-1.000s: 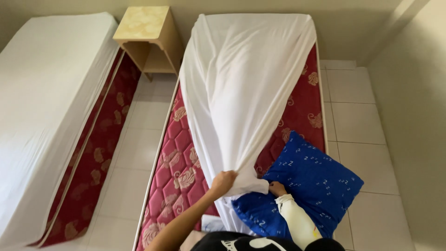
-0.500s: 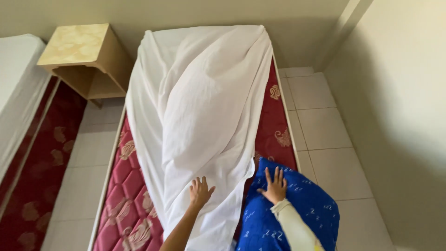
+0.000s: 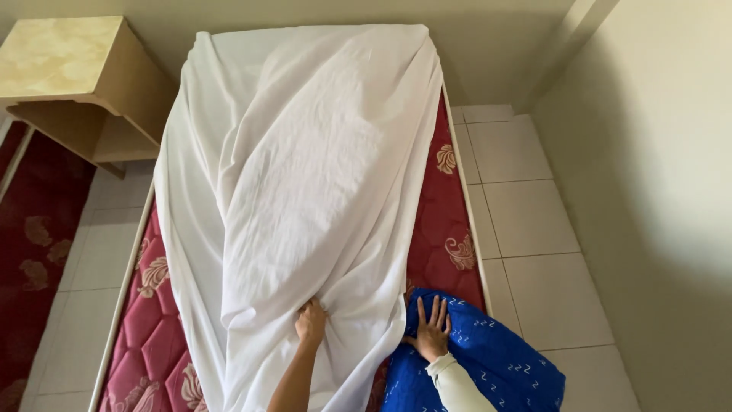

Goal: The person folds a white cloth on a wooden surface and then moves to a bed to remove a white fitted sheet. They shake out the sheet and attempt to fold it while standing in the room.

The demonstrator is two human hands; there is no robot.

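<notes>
On bed, hands (image 3: 311,322) gripping sheet (image 3: 305,191)

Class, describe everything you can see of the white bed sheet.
The white bed sheet is plain, thin, creased cloth, lying bunched lengthwise down the red quilted mattress, leaving its sides bare. At the far end it covers the full width. The left hand grips its near folds; the right hand rests flat on the blue patterned pillow beside it.
</notes>
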